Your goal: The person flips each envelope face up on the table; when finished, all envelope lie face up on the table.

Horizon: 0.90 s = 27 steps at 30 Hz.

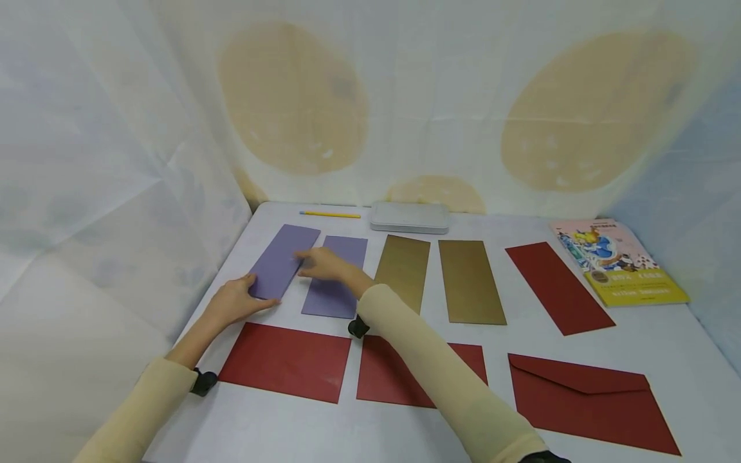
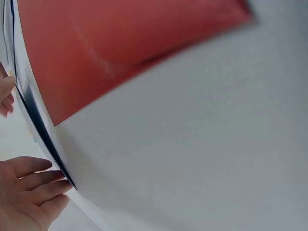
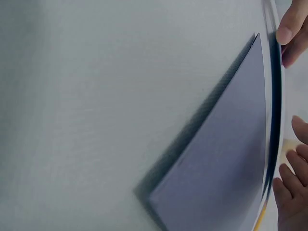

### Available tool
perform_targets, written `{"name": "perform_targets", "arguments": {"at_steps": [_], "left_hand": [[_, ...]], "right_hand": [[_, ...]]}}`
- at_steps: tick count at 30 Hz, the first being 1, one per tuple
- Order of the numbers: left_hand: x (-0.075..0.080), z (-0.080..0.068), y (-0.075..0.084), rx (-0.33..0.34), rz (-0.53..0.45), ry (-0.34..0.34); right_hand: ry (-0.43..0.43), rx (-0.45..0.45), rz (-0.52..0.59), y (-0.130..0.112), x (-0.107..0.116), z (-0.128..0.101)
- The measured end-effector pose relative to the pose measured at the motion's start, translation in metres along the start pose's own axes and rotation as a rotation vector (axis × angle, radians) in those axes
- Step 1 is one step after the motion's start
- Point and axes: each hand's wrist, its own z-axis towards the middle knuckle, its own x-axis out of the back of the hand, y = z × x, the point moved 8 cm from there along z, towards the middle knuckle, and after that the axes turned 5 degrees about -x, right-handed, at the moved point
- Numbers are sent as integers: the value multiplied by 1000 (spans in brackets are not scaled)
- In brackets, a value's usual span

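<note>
In the head view, my left hand (image 1: 231, 303) grips the near left corner of a purple envelope (image 1: 282, 260), thumb at the near edge and fingertips along the left edge. My right hand (image 1: 325, 263) reaches over a second purple envelope (image 1: 336, 292), fingertips at the first one's right edge. From the left wrist, the dark edge of the held envelope runs past the left fingers (image 2: 43, 185). The right wrist view has loosely bent right fingers (image 3: 292, 180) beside that edge, and the second purple envelope (image 3: 216, 144) lies flat on the table.
Two gold envelopes (image 1: 473, 283) and a slanted red one (image 1: 558, 286) continue the row. Nearer lie red envelopes (image 1: 286, 363), one with its flap (image 1: 579, 376) showing. A pencil (image 1: 330, 214), a grey tin (image 1: 409, 217) and a picture book (image 1: 619, 260) line the back and right.
</note>
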Motion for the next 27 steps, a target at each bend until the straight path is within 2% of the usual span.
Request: {"name": "perform_targets", "arguments": {"at_steps": [4,8,13,19,22,27], "left_hand": [[2,-3,1,-2,-34,-10],[2,-5,1,5,-64,-32],[3,-8,3,30,-95,-60],[7,-11,6,64,-151,-75],[9,-13,9,55,-185,-72],[11,-17,12,22,-262,-76]], "right_hand": [[103,-23,63,4,10,-4],[145,-28,68,5,14,-6],[166,19,76,3,15,-8],[270,116,119,-1,24,-15],[320,160,135,-4,31,-20],[341,194,124,-10,39,-26]]}}
